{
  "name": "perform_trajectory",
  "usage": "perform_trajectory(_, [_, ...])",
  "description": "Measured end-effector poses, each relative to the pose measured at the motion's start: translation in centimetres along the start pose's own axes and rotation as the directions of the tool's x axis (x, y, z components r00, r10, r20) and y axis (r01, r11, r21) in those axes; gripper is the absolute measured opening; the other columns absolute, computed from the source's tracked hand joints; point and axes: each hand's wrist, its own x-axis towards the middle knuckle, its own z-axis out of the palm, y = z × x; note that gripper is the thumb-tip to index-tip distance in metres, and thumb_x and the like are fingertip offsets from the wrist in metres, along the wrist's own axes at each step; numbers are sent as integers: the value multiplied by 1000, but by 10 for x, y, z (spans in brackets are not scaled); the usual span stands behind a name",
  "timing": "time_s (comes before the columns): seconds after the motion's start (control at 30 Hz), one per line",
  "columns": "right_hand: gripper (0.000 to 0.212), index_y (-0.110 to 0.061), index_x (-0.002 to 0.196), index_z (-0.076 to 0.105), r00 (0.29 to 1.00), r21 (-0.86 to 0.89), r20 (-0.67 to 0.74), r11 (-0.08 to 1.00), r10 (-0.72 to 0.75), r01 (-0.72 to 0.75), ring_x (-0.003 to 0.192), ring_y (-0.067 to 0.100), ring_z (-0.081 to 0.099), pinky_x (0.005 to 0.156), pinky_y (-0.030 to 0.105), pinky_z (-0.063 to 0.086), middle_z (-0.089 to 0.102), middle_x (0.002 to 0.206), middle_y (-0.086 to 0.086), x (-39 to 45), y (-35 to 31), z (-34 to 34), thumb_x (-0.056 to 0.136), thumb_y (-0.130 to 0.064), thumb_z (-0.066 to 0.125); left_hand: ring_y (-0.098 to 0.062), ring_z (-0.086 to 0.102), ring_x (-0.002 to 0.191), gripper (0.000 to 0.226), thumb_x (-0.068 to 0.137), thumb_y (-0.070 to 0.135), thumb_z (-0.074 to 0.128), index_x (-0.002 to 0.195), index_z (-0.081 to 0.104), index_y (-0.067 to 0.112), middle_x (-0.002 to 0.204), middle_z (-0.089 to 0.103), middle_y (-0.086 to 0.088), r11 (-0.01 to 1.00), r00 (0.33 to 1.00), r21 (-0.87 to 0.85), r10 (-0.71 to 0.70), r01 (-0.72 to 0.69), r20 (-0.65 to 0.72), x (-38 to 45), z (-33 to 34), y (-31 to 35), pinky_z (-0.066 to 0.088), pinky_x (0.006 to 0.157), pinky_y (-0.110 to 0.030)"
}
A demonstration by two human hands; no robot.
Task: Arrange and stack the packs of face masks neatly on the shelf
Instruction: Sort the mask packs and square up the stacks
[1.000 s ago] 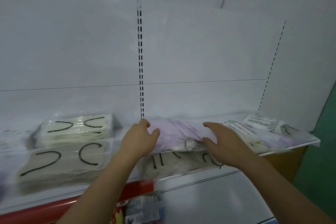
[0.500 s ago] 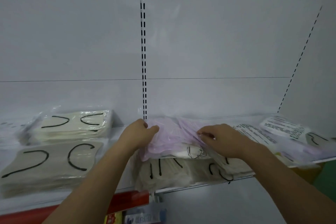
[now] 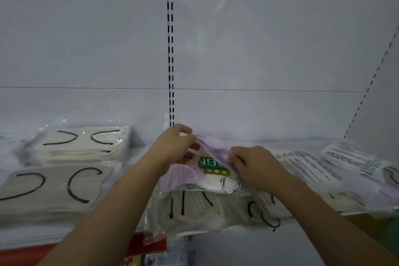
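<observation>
White shelf [image 3: 138, 225], cream mask packs [image 3: 54, 192], printed packs [image 3: 349, 170]

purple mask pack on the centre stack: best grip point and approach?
Grip the purple mask pack by its two short ends, coming in from left and right, as the left hand and right hand do. It is a flat, floppy bag, so a one-sided hold would likely let it sag.

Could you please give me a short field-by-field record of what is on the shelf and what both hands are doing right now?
left hand: grips the purple pack's left end
right hand: grips its right side
purple pack: lies on the white pack with black loops
white pack: overhangs the shelf edge
left stacks: white masks, two piles
right packs: printed labels, blurred
</observation>
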Motion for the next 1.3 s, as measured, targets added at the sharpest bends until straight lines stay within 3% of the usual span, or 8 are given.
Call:
perform_trajectory(0.17, [41,-23,63,32,997,112,-76,994,18,-10,65,26,52,59,35,33,47,60,-3,7,9,-13,102,-26,43,-29,64,106,45,97,46,52,124,56,10,120,67,-9,651,980,750,45,118,-194,-7,-14,-8,48,82,-31])
perform_trajectory(0.3, [25,-24,80,53,984,210,-82,962,-160,174,65,20,51,63,31,36,52,63,-8,0,-10,-13,102,-34,47,-29,71,95,40,98,44,54,102,68,7,104,73,-13,519,974,827,-177,216,-144,-22,-12,-4,57,84,-35])
perform_trajectory(0.37, [33,-30,116,60,970,155,103,967,-220,203,90,15,61,79,31,46,65,96,-11,-7,-25,-13,98,-54,47,-24,69,73,30,97,33,60,79,65,9,80,69,-10,517,968,827,-216,221,-123,-29,-8,0,58,78,-32])
perform_trajectory(0.47, [61,-35,135,50,948,1,221,972,-230,235,110,18,60,92,33,48,60,122,-8,-9,-28,-11,88,-73,44,-22,54,60,34,94,14,59,61,51,12,62,54,-6,614,952,728,-217,303,-214,-30,-10,-5,46,64,-27])
perform_trajectory(0.73, [33,-20,86,56,993,156,-47,982,-104,110,62,15,53,56,29,37,54,63,-6,1,-13,-13,105,-38,36,-24,63,63,21,87,0,60,107,63,7,86,69,-16,986,948,90,-106,139,-301,-17,-4,-2,55,55,-28])
perform_trajectory(0.87, [30,-22,90,56,982,171,-142,974,-125,148,66,17,56,60,30,44,59,71,-5,0,-23,-10,106,-36,34,-29,73,83,28,95,3,54,123,57,5,103,70,-21,990,988,-120,-90,75,-126,-16,12,9,62,67,-33])
perform_trajectory(1.03, [32,-27,114,60,959,109,-249,980,-136,167,86,19,62,75,38,51,67,100,-7,-18,-46,18,102,-31,30,-38,73,89,66,95,62,53,118,66,0,107,71,-26,882,984,-442,-179,166,11,-9,15,6,61,70,-45])
perform_trajectory(1.3, [58,-29,140,44,973,477,-230,872,2,111,132,4,42,111,37,37,46,143,-17,-49,-77,44,88,-55,42,-37,73,88,40,84,14,75,117,66,-5,105,74,-25,883,938,-335,-347,328,2,8,7,0,60,81,-47])
